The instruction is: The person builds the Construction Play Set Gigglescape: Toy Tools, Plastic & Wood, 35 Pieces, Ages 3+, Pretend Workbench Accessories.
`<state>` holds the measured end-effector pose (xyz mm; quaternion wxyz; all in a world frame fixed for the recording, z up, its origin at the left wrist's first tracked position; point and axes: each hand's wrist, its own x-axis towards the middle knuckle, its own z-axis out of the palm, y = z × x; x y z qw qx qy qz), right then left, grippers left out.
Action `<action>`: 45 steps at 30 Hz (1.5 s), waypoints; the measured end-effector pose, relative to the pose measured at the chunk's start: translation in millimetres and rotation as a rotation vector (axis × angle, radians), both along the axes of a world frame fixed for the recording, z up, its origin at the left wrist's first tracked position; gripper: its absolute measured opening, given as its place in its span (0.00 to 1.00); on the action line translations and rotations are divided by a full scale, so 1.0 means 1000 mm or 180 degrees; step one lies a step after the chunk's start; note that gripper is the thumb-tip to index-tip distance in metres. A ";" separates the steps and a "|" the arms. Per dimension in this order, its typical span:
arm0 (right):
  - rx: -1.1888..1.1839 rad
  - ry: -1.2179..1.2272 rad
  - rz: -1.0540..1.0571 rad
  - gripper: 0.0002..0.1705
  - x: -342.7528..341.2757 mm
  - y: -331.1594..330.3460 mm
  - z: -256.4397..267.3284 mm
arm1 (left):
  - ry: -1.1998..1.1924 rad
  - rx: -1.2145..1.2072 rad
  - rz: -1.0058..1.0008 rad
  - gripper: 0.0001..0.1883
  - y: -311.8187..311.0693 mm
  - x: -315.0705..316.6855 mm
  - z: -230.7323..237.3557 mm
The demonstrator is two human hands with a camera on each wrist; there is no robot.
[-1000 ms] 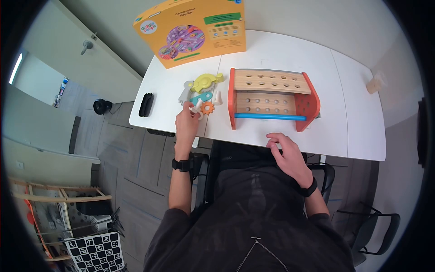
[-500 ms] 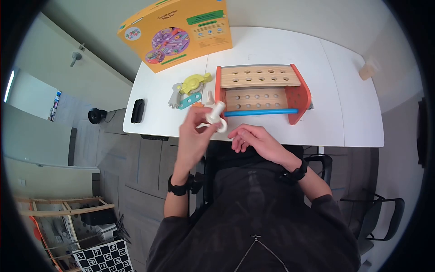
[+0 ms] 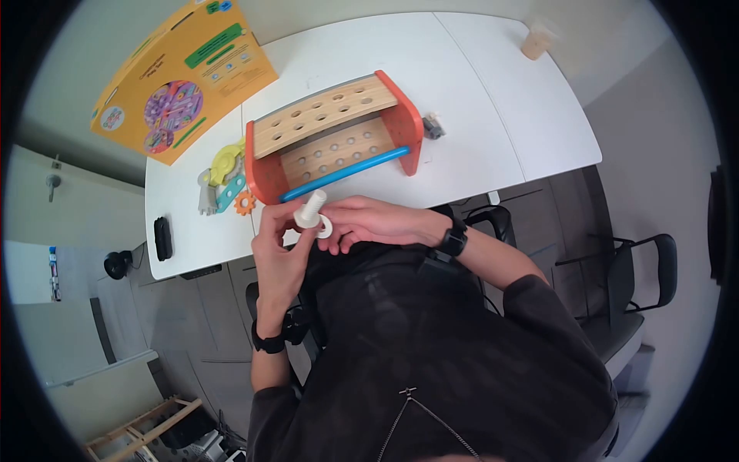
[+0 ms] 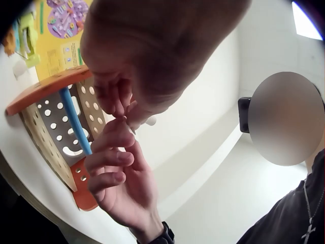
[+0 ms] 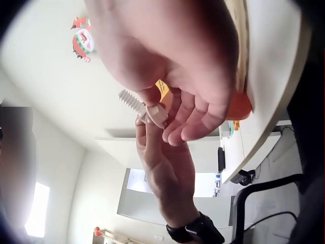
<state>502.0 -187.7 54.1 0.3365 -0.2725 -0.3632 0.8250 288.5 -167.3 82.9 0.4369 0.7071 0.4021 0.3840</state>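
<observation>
While the left hand (image 3: 277,252) pinches a white threaded bolt (image 3: 312,206) between thumb and fingers, the right hand (image 3: 373,222) comes in from three o'clock, its fingers bent and its fingertips meeting the left's. A white ring (image 3: 326,226) sits just beside the bolt's head, at about five o'clock — whether the right hand pinches it, I cannot tell. The bolt is up off the table (image 3: 473,123), near its front edge, its threaded end pointing towards one o'clock in the head view.

Taking the bolt as the centre of the dial, a wooden rack (image 3: 323,122) with red sides and a blue bar (image 3: 346,174) stands near, between twelve and one. An orange gear (image 3: 245,203), a teal strip (image 3: 230,194) and a yellow piece (image 3: 225,163) lie together towards ten, close to the rack's red end. Farther out — a yellow box (image 3: 223,77) stands at half past ten, a black case (image 3: 163,239) lies near nine, and a cup (image 3: 537,42) stands towards two.
</observation>
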 end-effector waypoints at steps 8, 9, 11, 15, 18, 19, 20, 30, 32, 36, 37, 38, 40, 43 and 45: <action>0.1107 -0.0514 0.0023 0.20 -0.004 0.031 0.051 | -0.0681 0.0088 0.0535 0.20 0.008 -0.014 0.017; 0.1254 -0.0536 -0.0074 0.19 -0.007 0.033 0.060 | -0.0786 0.0092 0.0637 0.20 0.011 -0.019 0.019; 0.1381 -0.0445 -0.0390 0.18 -0.022 0.033 0.079 | -0.0955 0.0265 0.0914 0.21 0.020 -0.033 0.011; 0.2056 -0.0350 -0.0428 0.17 -0.062 0.024 0.108 | -0.1346 0.0311 0.1196 0.23 0.027 -0.049 0.015; 0.2222 -0.0614 -0.0220 0.16 -0.070 0.021 0.111 | -0.1208 0.0139 0.1341 0.23 0.033 -0.063 0.015; 0.2161 -0.0809 -0.0285 0.16 -0.066 0.016 0.101 | -0.1112 0.0040 0.1465 0.23 0.038 -0.071 0.010; 0.2100 -0.1003 -0.0338 0.16 -0.060 0.010 0.089 | -0.0922 0.0158 0.1390 0.22 0.040 -0.073 0.007; 0.1231 -0.2448 -0.1553 0.15 -0.005 -0.002 -0.051 | 0.0236 -0.0891 0.0708 0.19 0.074 -0.093 -0.049; 0.1541 -0.2788 -0.1689 0.15 -0.013 0.015 -0.063 | 0.0209 -0.1031 0.0593 0.18 0.085 -0.087 -0.063; 0.2368 -0.3043 -0.1773 0.16 -0.031 0.044 -0.058 | 0.0127 -0.1348 0.0630 0.19 0.108 -0.072 -0.073; 0.2667 -0.3292 -0.1800 0.15 -0.033 0.048 -0.057 | 0.0047 -0.1317 0.0565 0.19 0.113 -0.069 -0.077; 0.2957 -0.3534 -0.1825 0.14 -0.036 0.051 -0.057 | -0.0005 -0.1356 0.0524 0.19 0.118 -0.068 -0.079; 0.3510 -0.4012 -0.1870 0.12 -0.044 0.057 -0.057 | -0.0089 -0.1452 0.0437 0.19 0.124 -0.063 -0.081; 0.3243 -0.3748 -0.1996 0.10 -0.049 0.071 -0.051 | -0.0127 -0.1466 0.0378 0.18 0.128 -0.056 -0.076; 0.3110 -0.3624 -0.2054 0.10 -0.050 0.083 -0.064 | -0.0128 -0.1485 0.0362 0.18 0.127 -0.052 -0.072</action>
